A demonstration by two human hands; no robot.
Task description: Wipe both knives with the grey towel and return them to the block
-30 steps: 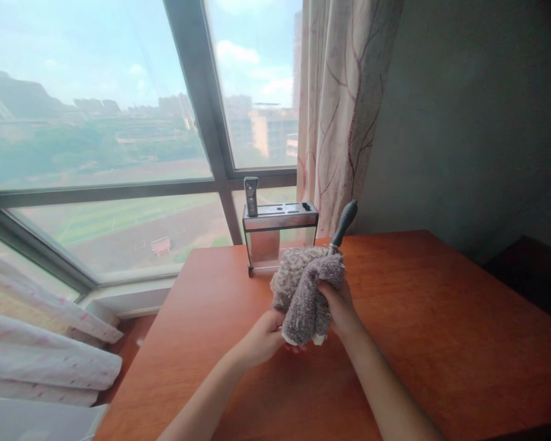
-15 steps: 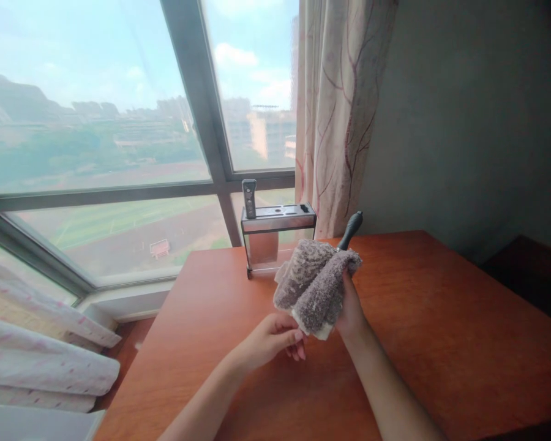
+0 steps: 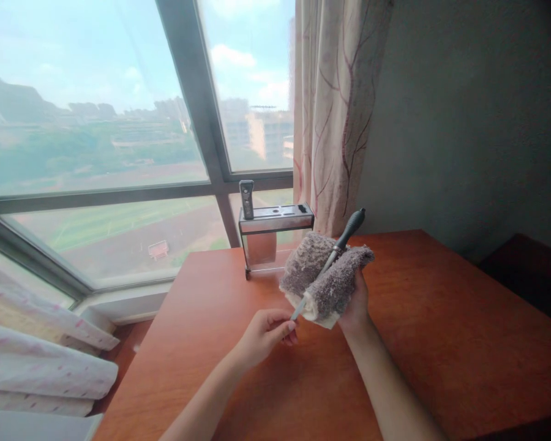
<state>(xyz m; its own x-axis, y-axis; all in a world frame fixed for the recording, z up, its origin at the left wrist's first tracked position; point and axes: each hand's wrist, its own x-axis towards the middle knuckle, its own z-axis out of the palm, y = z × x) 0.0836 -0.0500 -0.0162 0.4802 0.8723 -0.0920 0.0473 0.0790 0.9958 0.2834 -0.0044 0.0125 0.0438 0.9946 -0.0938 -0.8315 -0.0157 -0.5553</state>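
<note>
A honing steel [image 3: 348, 231], with a black ribbed handle and a slim metal shaft, lies slanted across a folded fuzzy grey cloth [image 3: 333, 288] with a pale underside. My left hand [image 3: 273, 327] is closed, thumb and fingers pinching the shaft's lower tip. From below and the right, my right hand [image 3: 356, 300] grips the cloth; most of its fingers are hidden behind it. Cloth on both sides flanks the shaft, whose middle shows in the fold. The handle points up and away to the right.
Behind the cloth stands a clear-sided knife block [image 3: 278, 223] with a metal top and one grey handle [image 3: 246, 199] upright in it. It rests on a reddish-brown wooden table [image 3: 188, 361]. A curtain [image 3: 333, 110] and large windows are beyond.
The cloth has opened and shifted slightly right, exposing the metal shaft and collar between its folds. My left hand's fingers have closed on the tip, moving a little left.
</note>
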